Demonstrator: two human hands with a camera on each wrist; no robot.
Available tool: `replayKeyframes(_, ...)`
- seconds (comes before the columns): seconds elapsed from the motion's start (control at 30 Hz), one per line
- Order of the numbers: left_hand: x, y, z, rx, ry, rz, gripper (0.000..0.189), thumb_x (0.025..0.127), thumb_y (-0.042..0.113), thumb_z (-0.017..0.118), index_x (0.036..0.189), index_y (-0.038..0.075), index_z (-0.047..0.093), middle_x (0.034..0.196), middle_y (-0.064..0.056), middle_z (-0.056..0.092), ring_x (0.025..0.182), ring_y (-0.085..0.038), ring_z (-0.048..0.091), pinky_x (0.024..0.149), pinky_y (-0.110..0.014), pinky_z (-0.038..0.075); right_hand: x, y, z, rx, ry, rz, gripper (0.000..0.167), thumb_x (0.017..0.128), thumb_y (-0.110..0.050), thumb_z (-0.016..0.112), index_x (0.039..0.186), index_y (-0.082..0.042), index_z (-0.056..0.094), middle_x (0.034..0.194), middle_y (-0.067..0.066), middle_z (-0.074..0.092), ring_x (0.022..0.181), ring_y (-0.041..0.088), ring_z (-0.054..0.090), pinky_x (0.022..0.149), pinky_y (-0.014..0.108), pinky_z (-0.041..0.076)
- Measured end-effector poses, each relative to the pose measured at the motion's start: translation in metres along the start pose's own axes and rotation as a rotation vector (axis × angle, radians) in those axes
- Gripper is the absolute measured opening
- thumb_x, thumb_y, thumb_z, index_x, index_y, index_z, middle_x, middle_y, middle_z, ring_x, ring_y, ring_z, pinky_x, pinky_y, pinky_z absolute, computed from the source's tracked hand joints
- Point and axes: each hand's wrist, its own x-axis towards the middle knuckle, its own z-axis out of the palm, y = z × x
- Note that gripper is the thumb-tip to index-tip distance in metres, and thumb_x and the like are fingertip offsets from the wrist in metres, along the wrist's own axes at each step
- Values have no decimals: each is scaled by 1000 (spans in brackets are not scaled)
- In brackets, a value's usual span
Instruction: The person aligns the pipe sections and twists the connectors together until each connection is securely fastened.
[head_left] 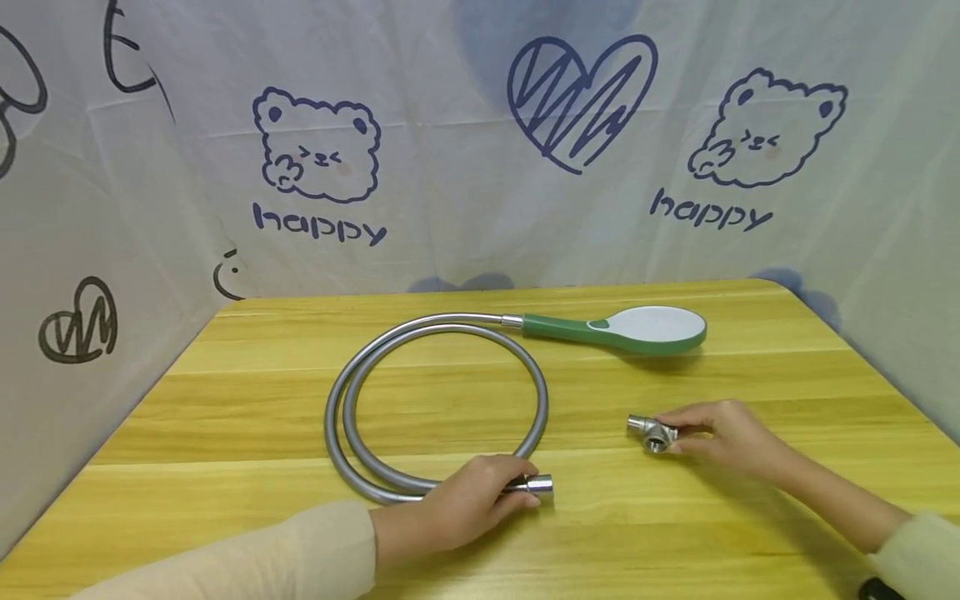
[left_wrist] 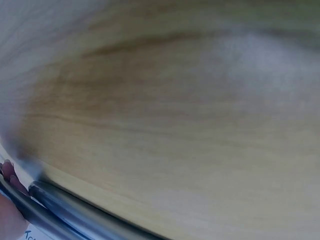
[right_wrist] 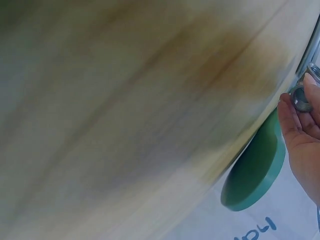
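Left hand [head_left: 471, 506] pinched the near end of the grey shower hose [head_left: 332, 408] between thumb and fingers, just behind its chrome connector [head_left: 540, 485], which pointed right. Right hand [head_left: 726, 437] pinched the right end of a silver metal tee fitting [head_left: 654, 435] between thumb and fingertips; its narrow stub pointed left, toward the hose side, and a round port faced the head camera. Threads showed on it in the right wrist view. Connector and fitting were apart, fitting farther right and farther back on the wood-grain table [head_left: 225, 400]. Could not tell if either touched the tabletop.

Hose lay in loops at centre, its far end joined to the handle of a green hand shower [head_left: 615, 332], which lay behind the fitting, white face up. Both arms had cream sleeves [head_left: 322, 546]. White cloth [head_left: 450, 192] with bears, hearts and "happy" hung behind. Left wrist view mostly blurred wood.
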Motion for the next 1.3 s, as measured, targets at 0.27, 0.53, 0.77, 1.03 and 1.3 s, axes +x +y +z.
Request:
replayKeyframes(0.27, 1, 1, -1, -44, 36, -24, 22, 90, 23, 60, 100, 3, 64, 92, -4, 68, 82, -3, 59, 71, -13, 48, 4, -10, 4, 17, -33, -35, 34, 76, -15, 75, 104, 2, 69, 101, 18, 70, 89, 0, 62, 69, 23, 55)
replayKeyframes(0.53, 3, 0, -3, -90, 70, -29, 21, 89, 21, 62, 97, 2, 64, 90, -5, 69, 78, -2, 58, 67, -13, 48, 8, -21, 8, 7, -42, -100, 34, 75, -16, 75, 104, 1, 69, 100, 17, 70, 89, 5, 65, 68, 27, 56)
replayKeyframes(0.77, 5, -2, -4, -135, 79, -28, 20, 88, 20, 63, 97, 2, 65, 89, -6, 69, 75, 0, 56, 64, -12, 48, 11, -30, 11, 45, -88, -78, 35, 78, -16, 73, 108, 1, 68, 104, 16, 69, 92, 13, 67, 71, 29, 56)
replayKeyframes(1.03, 8, -2, -4, -173, 87, -42, 18, 87, 17, 64, 96, 1, 65, 88, -6, 69, 74, 0, 57, 64, -12, 48, 13, -37, 14, 37, -101, -115, 34, 78, -15, 72, 108, 1, 67, 104, 17, 69, 92, 25, 68, 73, 31, 56)
replayKeyframes(1.3, 10, -1, -4, -197, 86, -63, 17, 86, 16, 65, 96, 2, 65, 89, -7, 69, 76, -1, 59, 66, -12, 49, 16, -44, 18, 33, -124, -171, 34, 79, -16, 72, 108, -1, 68, 104, 15, 70, 92, 24, 68, 74, 30, 56)
